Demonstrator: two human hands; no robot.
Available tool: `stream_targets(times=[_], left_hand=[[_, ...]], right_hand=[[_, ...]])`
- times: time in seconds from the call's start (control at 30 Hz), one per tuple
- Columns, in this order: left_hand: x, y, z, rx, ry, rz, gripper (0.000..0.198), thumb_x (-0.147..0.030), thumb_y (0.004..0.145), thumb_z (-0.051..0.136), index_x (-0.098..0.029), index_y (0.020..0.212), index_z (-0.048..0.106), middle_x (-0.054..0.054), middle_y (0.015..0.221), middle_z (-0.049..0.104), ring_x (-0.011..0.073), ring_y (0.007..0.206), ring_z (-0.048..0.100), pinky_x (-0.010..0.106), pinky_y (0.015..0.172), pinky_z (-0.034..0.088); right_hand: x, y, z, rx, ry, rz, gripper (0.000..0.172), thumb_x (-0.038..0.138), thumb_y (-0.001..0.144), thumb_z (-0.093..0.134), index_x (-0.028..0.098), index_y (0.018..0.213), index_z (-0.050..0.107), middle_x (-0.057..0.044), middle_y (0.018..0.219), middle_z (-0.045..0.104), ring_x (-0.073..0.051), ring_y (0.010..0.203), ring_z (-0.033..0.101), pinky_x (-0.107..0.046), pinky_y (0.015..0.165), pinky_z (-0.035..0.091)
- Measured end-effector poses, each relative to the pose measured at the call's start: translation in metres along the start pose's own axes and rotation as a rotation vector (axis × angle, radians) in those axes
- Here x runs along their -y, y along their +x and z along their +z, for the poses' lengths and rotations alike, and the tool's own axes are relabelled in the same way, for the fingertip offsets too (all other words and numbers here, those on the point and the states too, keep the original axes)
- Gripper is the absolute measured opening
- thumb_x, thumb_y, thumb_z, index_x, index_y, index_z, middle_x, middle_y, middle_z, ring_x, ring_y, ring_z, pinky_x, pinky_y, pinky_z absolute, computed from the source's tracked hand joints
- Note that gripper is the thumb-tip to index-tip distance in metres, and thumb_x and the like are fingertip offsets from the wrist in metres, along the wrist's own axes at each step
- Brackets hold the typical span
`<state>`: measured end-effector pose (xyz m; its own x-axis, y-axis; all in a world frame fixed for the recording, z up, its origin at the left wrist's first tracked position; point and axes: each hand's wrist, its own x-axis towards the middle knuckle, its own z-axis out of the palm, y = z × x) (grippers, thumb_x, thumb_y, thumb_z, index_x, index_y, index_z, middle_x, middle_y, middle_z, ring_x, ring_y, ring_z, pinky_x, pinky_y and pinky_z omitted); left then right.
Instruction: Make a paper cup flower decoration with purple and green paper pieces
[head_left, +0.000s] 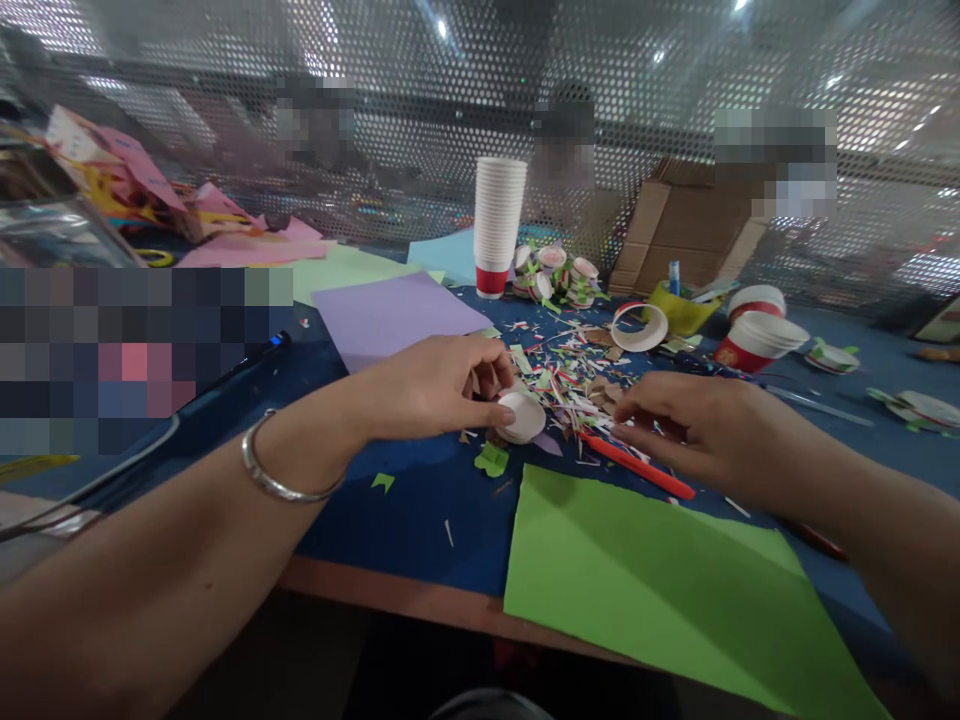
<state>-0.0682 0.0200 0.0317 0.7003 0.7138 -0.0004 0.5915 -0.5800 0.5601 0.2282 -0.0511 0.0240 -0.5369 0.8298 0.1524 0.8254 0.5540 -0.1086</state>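
My left hand [442, 385] rests on the blue table cover [420, 500], its thumb and fingers closed on a small white cut paper-cup base [523, 416]. A silver bangle [279, 470] circles that wrist. My right hand [686, 420] lies close to the right, fingers curled down over a red pencil [637, 466] and touching it. Between the hands spreads a heap of paper and cup scraps [574, 375]. A green paper sheet [667, 590] lies in front of me at the table's near edge.
A tall stack of white paper cups [497, 225] stands at the back, with cut cup pieces [559, 275] beside it. A purple sheet [394, 315], a cut cup ring [640, 327], red-and-white cups [757, 340] and cardboard [686, 230] surround the scraps. People sit behind a mesh screen.
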Motion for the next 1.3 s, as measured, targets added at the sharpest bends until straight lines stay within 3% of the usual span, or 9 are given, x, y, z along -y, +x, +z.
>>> stream_targets(times=[0.17,0.43,0.63,0.7,0.9,1.1,1.17,1.2,1.3], left_hand=[[0.002,0.004,0.015,-0.077,-0.022,0.017,0.063,-0.059,0.074,0.079,-0.021,0.12,0.058,0.007,0.113,0.067,0.0222,0.098,0.064,0.03,0.079,0.049],[-0.002,0.006,0.02,-0.109,0.064,0.032,0.047,-0.045,0.08,0.077,-0.024,0.118,0.059,0.005,0.11,0.068,0.023,0.1,0.065,0.033,0.081,0.048],[-0.011,0.007,0.017,-0.334,-0.105,0.07,0.059,-0.048,0.08,0.079,-0.021,0.127,0.054,0.005,0.114,0.066,0.0192,0.101,0.063,0.03,0.085,0.051],[-0.017,0.006,0.02,-0.355,-0.123,0.092,0.058,-0.047,0.082,0.078,-0.022,0.128,0.053,0.005,0.116,0.066,0.0185,0.101,0.063,0.03,0.086,0.051],[-0.033,0.004,0.037,-0.159,0.003,0.278,0.038,-0.046,0.088,0.073,-0.023,0.117,0.062,0.003,0.114,0.068,0.0196,0.104,0.061,0.032,0.092,0.047],[-0.028,0.009,0.05,0.039,0.076,0.438,0.028,-0.041,0.096,0.065,-0.022,0.117,0.067,0.007,0.123,0.07,0.0237,0.116,0.06,0.036,0.103,0.042],[-0.022,0.009,0.041,-0.018,0.1,0.455,0.027,-0.037,0.097,0.064,-0.023,0.119,0.069,0.006,0.127,0.07,0.0234,0.121,0.059,0.037,0.108,0.039],[-0.02,0.009,0.034,-0.109,0.109,0.435,0.025,-0.035,0.098,0.062,-0.024,0.12,0.069,0.005,0.126,0.071,0.0227,0.121,0.059,0.037,0.11,0.038],[-0.01,0.007,0.01,-0.379,0.122,0.189,0.021,-0.03,0.098,0.058,-0.021,0.107,0.074,0.006,0.109,0.073,0.0214,0.107,0.063,0.033,0.094,0.046]], right_hand=[[-0.008,0.002,-0.001,-0.073,0.059,0.056,0.025,0.041,0.099,0.054,0.022,0.098,0.07,-0.005,0.082,0.069,-0.018,0.068,0.06,-0.03,0.06,0.042],[-0.012,-0.007,0.013,0.056,0.136,0.058,0.026,0.043,0.097,0.056,0.022,0.098,0.07,-0.005,0.084,0.072,-0.019,0.067,0.065,-0.029,0.06,0.044],[0.002,-0.009,0.012,0.167,0.074,0.062,0.014,0.029,0.092,0.058,0.019,0.098,0.067,-0.007,0.085,0.073,-0.018,0.064,0.065,-0.027,0.058,0.043],[0.002,-0.009,0.011,0.159,0.057,0.069,0.015,0.025,0.087,0.059,0.019,0.099,0.067,-0.007,0.084,0.073,-0.019,0.065,0.065,-0.028,0.058,0.044],[-0.009,-0.014,0.007,0.024,0.188,0.059,0.035,0.023,0.082,0.058,0.022,0.115,0.069,-0.004,0.088,0.075,-0.017,0.066,0.066,-0.027,0.06,0.047],[-0.012,-0.015,-0.003,-0.09,0.442,0.16,0.025,0.028,0.09,0.059,0.028,0.11,0.073,-0.002,0.095,0.077,-0.019,0.077,0.07,-0.028,0.064,0.055],[-0.012,-0.014,-0.007,-0.099,0.478,0.166,0.02,0.03,0.092,0.057,0.029,0.103,0.075,-0.002,0.098,0.077,-0.021,0.082,0.071,-0.031,0.07,0.057],[-0.013,-0.013,-0.008,-0.102,0.482,0.167,0.02,0.031,0.093,0.056,0.03,0.101,0.075,-0.002,0.098,0.077,-0.021,0.083,0.072,-0.032,0.073,0.057],[-0.016,-0.013,-0.01,-0.156,0.489,0.205,0.023,0.028,0.094,0.054,0.031,0.095,0.077,-0.002,0.097,0.077,-0.022,0.086,0.072,-0.035,0.076,0.058]])
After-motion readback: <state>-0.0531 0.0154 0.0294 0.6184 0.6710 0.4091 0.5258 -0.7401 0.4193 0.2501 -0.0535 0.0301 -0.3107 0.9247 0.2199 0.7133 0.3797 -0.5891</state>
